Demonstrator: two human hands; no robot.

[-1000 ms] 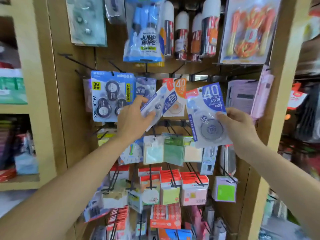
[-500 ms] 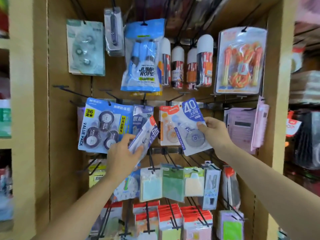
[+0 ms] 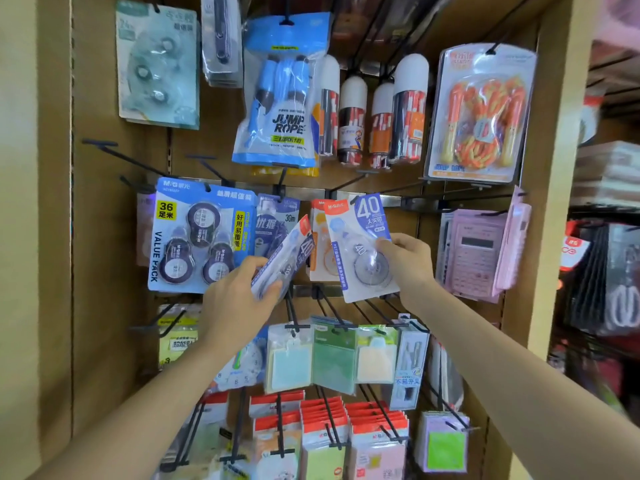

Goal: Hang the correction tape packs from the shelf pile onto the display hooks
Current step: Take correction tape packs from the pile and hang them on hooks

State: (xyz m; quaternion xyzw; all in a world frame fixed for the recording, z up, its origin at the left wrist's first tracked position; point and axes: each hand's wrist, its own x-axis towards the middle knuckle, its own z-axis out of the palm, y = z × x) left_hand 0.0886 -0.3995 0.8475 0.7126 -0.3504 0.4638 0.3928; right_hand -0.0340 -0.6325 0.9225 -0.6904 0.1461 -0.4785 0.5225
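Observation:
My right hand [image 3: 408, 261] pinches a blue-and-white correction tape pack [image 3: 360, 244] marked 40 by its right edge, its top up against a black display hook [image 3: 341, 188] on the middle rail. My left hand [image 3: 239, 299] grips another correction tape pack [image 3: 287, 258], or a thin stack of them, edge-on and tilted, just left of that hook. Behind the right-hand pack hangs an orange-topped pack [image 3: 320, 251]. The shelf pile is out of view.
A blue value pack [image 3: 197, 237] of three tapes hangs at the left, a 30m pack [image 3: 277, 220] beside it. Jump ropes [image 3: 282, 95] and cylinders hang above. A pink calculator [image 3: 478, 254] hangs at the right. Sticky notes [image 3: 332, 358] sit on hooks below. Bare hooks [image 3: 110, 150] stick out at the left.
My view has tilted upward, so the display sits lower in frame. My right hand carried its pack left and up to the hook. My left hand stayed near the rail with its pack.

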